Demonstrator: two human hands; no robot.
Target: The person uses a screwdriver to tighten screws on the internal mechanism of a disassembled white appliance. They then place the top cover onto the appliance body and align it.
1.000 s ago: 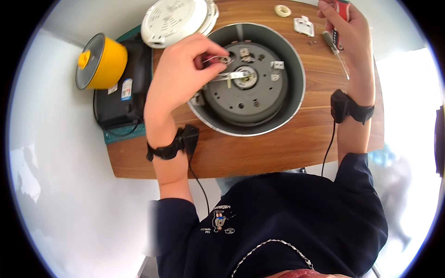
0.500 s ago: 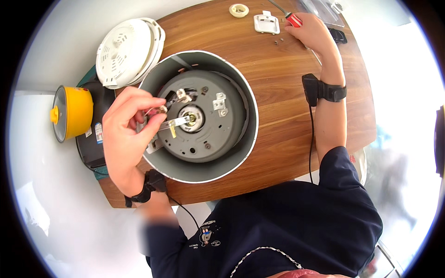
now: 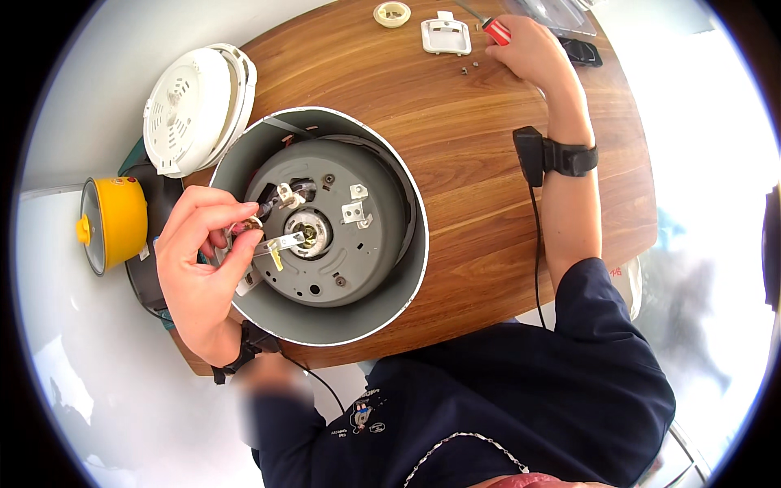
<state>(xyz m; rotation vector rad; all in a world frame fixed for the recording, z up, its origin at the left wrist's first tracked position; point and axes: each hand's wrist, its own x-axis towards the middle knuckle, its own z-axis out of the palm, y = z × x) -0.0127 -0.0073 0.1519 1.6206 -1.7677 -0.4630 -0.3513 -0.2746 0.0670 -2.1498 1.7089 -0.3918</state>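
In front of me, to the left, lies the open round metal shell (image 3: 415, 285) of an appliance, likely a rice cooker. Its grey inner base (image 3: 358, 252) carries brackets, screws and a round central fitting (image 3: 310, 234). My left hand (image 3: 195, 272) reaches over the shell's left rim. Its thumb and fingers pinch a small part with reddish wires (image 3: 246, 226), mostly hidden by the fingertips. A narrow strip (image 3: 286, 241) runs from beside the thumb to the central fitting. At the far right my right hand (image 3: 535, 55) grips a red-handled screwdriver (image 3: 497, 32), shaft pointing up and left.
Beside the screwdriver lie a white plastic frame (image 3: 446, 49), a tape roll (image 3: 392, 14) and a few tiny screws (image 3: 465, 71). White vented covers (image 3: 191, 110) lean at the left. A yellow pot (image 3: 122, 215) stands further left. Cables hang from both wrist straps.
My view has shifted, so the shell and table things sit further left in it. Both hands keep the same grips, the left on the small part, the right on the screwdriver.
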